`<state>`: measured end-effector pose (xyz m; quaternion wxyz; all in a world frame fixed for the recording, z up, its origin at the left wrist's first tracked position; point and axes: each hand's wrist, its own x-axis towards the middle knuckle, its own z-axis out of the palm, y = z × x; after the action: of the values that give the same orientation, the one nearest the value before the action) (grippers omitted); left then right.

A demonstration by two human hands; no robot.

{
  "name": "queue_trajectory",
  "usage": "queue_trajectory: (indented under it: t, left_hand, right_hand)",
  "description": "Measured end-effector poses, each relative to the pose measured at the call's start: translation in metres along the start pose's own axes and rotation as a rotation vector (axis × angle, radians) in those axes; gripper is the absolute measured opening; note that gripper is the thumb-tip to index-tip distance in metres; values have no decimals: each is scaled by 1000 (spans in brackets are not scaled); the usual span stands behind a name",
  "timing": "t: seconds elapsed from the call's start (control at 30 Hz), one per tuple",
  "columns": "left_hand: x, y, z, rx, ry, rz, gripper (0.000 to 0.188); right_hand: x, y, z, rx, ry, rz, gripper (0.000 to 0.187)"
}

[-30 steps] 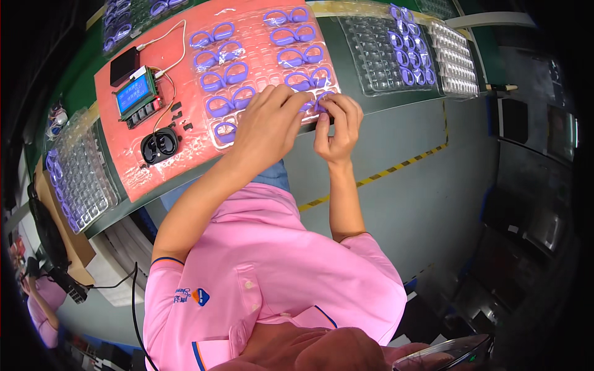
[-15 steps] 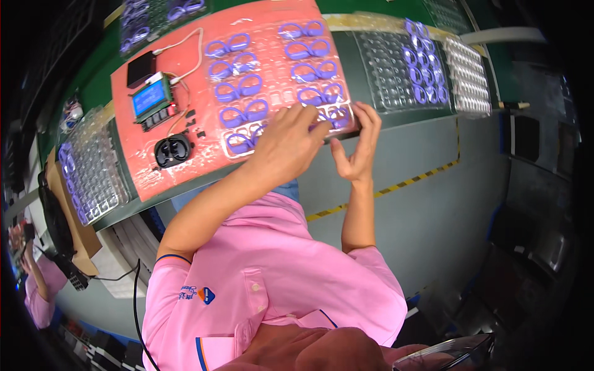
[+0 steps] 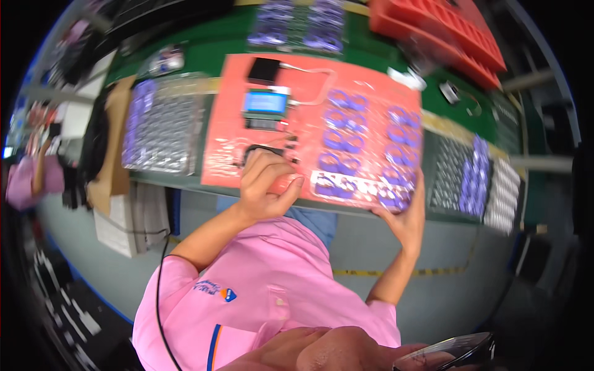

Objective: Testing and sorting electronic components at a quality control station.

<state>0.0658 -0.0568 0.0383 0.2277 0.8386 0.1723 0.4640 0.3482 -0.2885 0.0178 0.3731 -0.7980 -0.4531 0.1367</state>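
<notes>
A red mat (image 3: 229,148) lies on the green bench with rows of purple rings (image 3: 343,133) on it. My left hand (image 3: 265,184) sits at the mat's near edge, its fingers curled down over a black round fixture (image 3: 263,150); whatever is under the fingertips is hidden. To its right, my right hand (image 3: 405,216) grips the near right end of a clear blister tray (image 3: 346,187) holding purple rings, which rests on the mat's front edge. A small board with a blue screen (image 3: 265,102) stands just beyond my left hand.
Clear blister trays with purple rings lie left (image 3: 158,127) and right (image 3: 473,176) of the mat. Red bins (image 3: 445,28) stand at the back right. A brown cardboard sheet (image 3: 111,154) and white papers (image 3: 120,222) hang off the bench's left end.
My left hand has left the clear tray and moved left onto the black round fixture. My right hand stays at the tray's right end. The view has swung round.
</notes>
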Motion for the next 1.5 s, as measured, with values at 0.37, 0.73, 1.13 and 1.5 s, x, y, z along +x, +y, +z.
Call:
queue_trajectory:
  t: [0.37,0.73,1.13,1.5]
  left_hand:
    - [-48,-69,-62,119,312,-257,17]
    - [-70,-77,-69,20,185,-257,43]
    - [-58,-84,-75,-77,76,-186,23]
    - [-64,-80,-80,-109,4,-226,31]
  right_hand:
    - [-19,43,8,-35,194,5,117]
    - [7,-63,-45,-585,406,-354,98]
    - [142,-62,22,271,303,-171,123]
    - [319,-104,125,192,222,-192,112]
